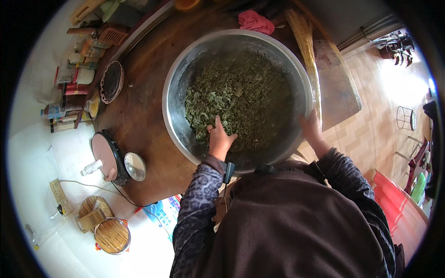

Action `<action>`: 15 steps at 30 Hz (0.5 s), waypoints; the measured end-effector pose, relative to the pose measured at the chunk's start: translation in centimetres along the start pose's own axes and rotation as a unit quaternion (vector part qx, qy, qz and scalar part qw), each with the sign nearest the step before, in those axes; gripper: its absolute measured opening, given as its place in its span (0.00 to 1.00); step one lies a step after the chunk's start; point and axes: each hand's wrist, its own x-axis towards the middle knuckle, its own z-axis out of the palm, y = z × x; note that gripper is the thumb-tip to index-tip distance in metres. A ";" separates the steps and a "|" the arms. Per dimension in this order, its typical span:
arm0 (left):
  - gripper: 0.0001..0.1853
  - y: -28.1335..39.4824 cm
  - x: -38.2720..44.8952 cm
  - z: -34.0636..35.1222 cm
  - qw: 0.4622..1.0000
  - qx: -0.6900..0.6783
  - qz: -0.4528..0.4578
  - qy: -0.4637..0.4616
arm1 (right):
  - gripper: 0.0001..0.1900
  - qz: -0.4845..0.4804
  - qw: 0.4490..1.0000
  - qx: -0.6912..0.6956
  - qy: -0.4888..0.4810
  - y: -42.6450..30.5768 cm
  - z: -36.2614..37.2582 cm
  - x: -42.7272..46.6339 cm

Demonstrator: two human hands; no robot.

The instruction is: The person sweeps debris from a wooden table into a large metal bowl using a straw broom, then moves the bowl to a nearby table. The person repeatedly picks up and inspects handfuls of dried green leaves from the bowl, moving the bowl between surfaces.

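Observation:
A large round metal basin (169, 104) stands on a brown wooden table in front of me. Inside it lies a wide heap of chopped green leafy material (240, 97), paler and dusted with something whitish on the left side. My left hand (221, 138) is over the near left part of the heap, fingers apart, touching or just above it; a ring shows on one finger. On the right, my right hand (312, 128) grips the basin's rim, its thumb on the edge and its other fingers partly hidden outside.
A straw broom (306, 45) lies beyond the rim at right, and a pink cloth (255, 22) at the far edge. On the table's left are a woven-edged tray (112, 82), a metal bowl (135, 166) and a round black-sided appliance (107, 156) with a cord.

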 end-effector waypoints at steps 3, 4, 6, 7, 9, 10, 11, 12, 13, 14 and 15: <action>0.28 1.5 1.8 1.6 0.998 0.010 0.045 0.046 | 0.22 0.072 0.996 0.043 -0.026 -0.2 -0.1 -0.3; 0.24 2.0 2.4 1.4 0.992 -0.017 0.095 0.078 | 0.22 0.113 0.992 0.021 -0.044 -0.3 -0.2 -0.2; 0.14 3.1 3.4 0.1 0.977 -0.099 0.154 0.107 | 0.21 0.052 0.998 0.024 -0.014 -0.3 -0.2 -0.1; 0.13 3.5 3.7 -1.2 0.974 -0.046 0.176 0.133 | 0.21 0.041 0.999 0.005 -0.010 -0.4 -0.1 -0.2; 0.11 4.5 3.9 -3.7 0.974 -0.226 0.030 0.012 | 0.20 0.098 0.991 0.078 -0.037 -0.3 -0.2 0.0; 0.12 5.0 3.6 -4.8 0.971 -0.240 0.015 0.016 | 0.20 0.091 0.994 0.055 -0.034 -0.3 -0.2 0.0; 0.13 5.5 3.4 -5.9 0.959 -0.276 0.053 0.039 | 0.20 0.074 0.997 0.024 -0.026 -0.4 -0.3 0.0; 0.14 5.8 3.4 -6.8 0.963 -0.250 0.073 0.072 | 0.20 0.088 0.995 0.025 -0.031 -0.3 -0.4 0.0; 0.15 6.2 3.4 -7.6 0.960 -0.202 0.144 0.131 | 0.21 0.084 0.995 0.034 -0.032 -0.4 -0.5 0.0; 0.17 6.4 3.4 -8.2 0.951 -0.211 0.162 0.156 | 0.21 0.074 0.996 0.032 -0.029 -0.4 -0.5 -0.1; 0.18 6.3 2.9 -8.7 0.954 -0.282 0.041 0.097 | 0.21 0.067 0.997 0.019 -0.025 -0.3 -0.6 0.0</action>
